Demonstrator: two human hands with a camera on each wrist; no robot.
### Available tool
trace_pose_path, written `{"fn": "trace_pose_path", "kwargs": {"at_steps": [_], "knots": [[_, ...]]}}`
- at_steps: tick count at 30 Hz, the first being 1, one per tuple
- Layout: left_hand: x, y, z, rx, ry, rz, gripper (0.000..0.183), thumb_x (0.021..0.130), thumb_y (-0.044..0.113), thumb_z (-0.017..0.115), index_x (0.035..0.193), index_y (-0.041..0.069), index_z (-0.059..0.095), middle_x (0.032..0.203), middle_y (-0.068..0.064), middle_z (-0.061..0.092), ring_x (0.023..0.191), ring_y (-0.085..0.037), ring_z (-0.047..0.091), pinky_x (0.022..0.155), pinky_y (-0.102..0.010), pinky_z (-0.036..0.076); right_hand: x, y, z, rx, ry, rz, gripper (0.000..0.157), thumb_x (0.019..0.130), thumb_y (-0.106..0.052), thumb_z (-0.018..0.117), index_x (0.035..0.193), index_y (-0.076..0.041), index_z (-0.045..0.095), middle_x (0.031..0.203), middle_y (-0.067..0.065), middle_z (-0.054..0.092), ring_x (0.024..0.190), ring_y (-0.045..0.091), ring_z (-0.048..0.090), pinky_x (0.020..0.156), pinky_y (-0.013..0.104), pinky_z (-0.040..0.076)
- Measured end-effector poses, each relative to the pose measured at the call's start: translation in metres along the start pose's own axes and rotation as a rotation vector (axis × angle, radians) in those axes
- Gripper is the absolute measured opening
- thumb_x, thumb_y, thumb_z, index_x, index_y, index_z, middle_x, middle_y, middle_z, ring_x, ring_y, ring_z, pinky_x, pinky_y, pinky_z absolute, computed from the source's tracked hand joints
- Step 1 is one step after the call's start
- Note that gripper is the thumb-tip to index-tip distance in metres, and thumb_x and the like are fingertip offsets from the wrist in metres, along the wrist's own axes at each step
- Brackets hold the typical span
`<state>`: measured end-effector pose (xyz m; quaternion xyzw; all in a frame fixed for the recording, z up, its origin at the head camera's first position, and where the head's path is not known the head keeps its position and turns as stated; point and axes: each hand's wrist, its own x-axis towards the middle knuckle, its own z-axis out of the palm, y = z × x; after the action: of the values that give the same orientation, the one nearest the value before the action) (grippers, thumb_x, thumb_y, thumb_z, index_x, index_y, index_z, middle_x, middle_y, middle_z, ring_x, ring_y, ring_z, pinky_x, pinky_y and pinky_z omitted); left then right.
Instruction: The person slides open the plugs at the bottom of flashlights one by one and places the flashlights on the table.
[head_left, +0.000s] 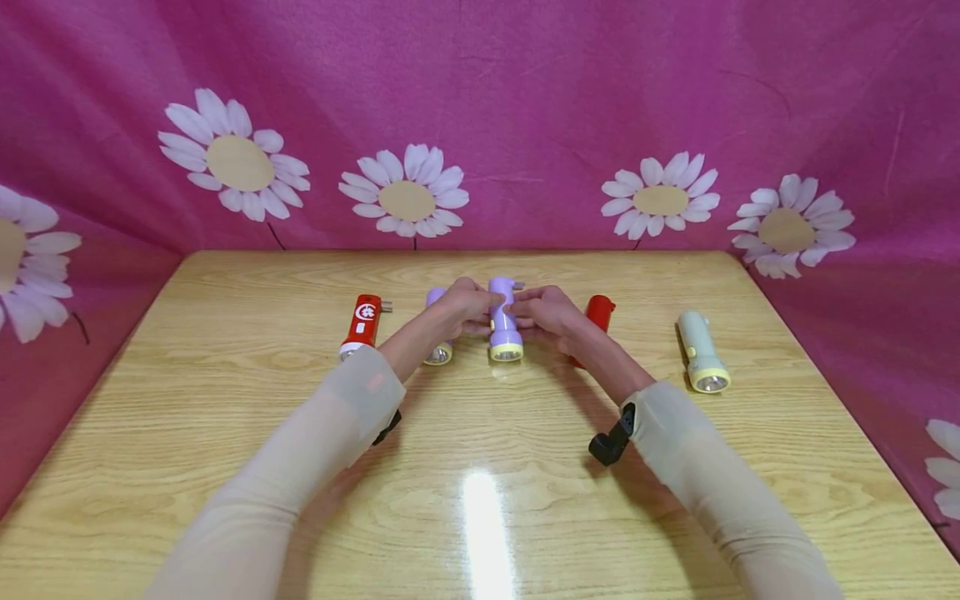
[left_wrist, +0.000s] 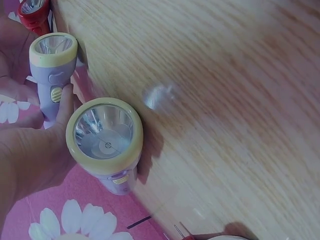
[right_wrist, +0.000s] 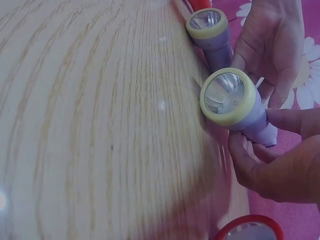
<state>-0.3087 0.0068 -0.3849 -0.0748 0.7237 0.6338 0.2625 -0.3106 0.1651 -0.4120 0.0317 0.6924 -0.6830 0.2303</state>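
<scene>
A purple flashlight (head_left: 507,333) with a yellow rim lies mid-table, its lens toward me and plug prongs sticking out at its far end. My left hand (head_left: 467,302) holds its left side, the thumb along the body beside the yellow switch (left_wrist: 56,94). From the other side my right hand (head_left: 551,310) pinches the body between thumb and fingers, which show in the right wrist view. A second purple flashlight (head_left: 438,353) lies just left, partly hidden by my left hand and wrist.
A red flashlight (head_left: 365,321) with a white rim and exposed prongs lies on the left. Another red flashlight (head_left: 599,310) is partly covered by my right forearm. Farther right lies a pale green flashlight (head_left: 699,346). Behind the wooden table (head_left: 480,433) hangs a pink daisy-print cloth (head_left: 525,100).
</scene>
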Motion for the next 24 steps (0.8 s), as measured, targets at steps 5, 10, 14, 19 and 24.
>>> {"fn": "trace_pose_path", "kwargs": {"at_steps": [5, 10, 14, 19, 24], "knots": [[0.0009, -0.0001, -0.0001, 0.023, 0.007, -0.010, 0.026, 0.092, 0.010, 0.055, 0.109, -0.006, 0.045, 0.104, -0.020, 0.057, 0.093, -0.027, 0.058, 0.078, -0.035, 0.052, -0.0099, -0.0065, 0.0083, -0.041, 0.040, 0.022, 0.040, 0.089, -0.003, 0.056, 0.124, 0.011, 0.043, 0.113, 0.022, 0.055, 0.087, 0.020, 0.061, 0.083, 0.035, 0.050], [0.0010, -0.0009, 0.0004, 0.032, 0.014, -0.016, 0.031, 0.092, 0.011, 0.056, 0.113, -0.008, 0.045, 0.104, -0.019, 0.057, 0.091, -0.026, 0.059, 0.074, -0.032, 0.053, -0.0099, -0.0063, 0.0093, -0.036, 0.059, 0.047, 0.039, 0.090, -0.003, 0.055, 0.124, 0.011, 0.043, 0.112, 0.022, 0.056, 0.087, 0.020, 0.061, 0.088, 0.038, 0.047], [0.0011, -0.0016, 0.0010, 0.045, 0.025, -0.010, 0.031, 0.092, 0.012, 0.056, 0.113, -0.009, 0.045, 0.101, -0.017, 0.056, 0.088, -0.026, 0.059, 0.074, -0.032, 0.053, -0.0093, -0.0057, 0.0091, -0.052, 0.071, 0.051, 0.039, 0.090, -0.004, 0.055, 0.124, 0.010, 0.043, 0.109, 0.021, 0.057, 0.084, 0.018, 0.062, 0.087, 0.037, 0.048], [0.0020, -0.0025, 0.0023, 0.044, 0.041, -0.013, 0.030, 0.092, 0.011, 0.056, 0.112, -0.008, 0.045, 0.099, -0.016, 0.054, 0.089, -0.027, 0.059, 0.071, -0.031, 0.054, -0.0082, -0.0051, 0.0102, -0.067, 0.078, 0.055, 0.039, 0.090, -0.003, 0.056, 0.124, 0.010, 0.044, 0.111, 0.022, 0.057, 0.082, 0.017, 0.062, 0.084, 0.036, 0.049], [0.0031, -0.0030, 0.0037, 0.050, 0.051, -0.011, 0.029, 0.092, 0.010, 0.055, 0.112, -0.009, 0.045, 0.100, -0.018, 0.055, 0.092, -0.028, 0.059, 0.070, -0.031, 0.054, -0.0070, -0.0040, 0.0109, -0.058, 0.085, 0.053, 0.037, 0.089, -0.002, 0.056, 0.122, 0.010, 0.045, 0.103, 0.019, 0.059, 0.077, 0.014, 0.062, 0.084, 0.036, 0.049]]}}
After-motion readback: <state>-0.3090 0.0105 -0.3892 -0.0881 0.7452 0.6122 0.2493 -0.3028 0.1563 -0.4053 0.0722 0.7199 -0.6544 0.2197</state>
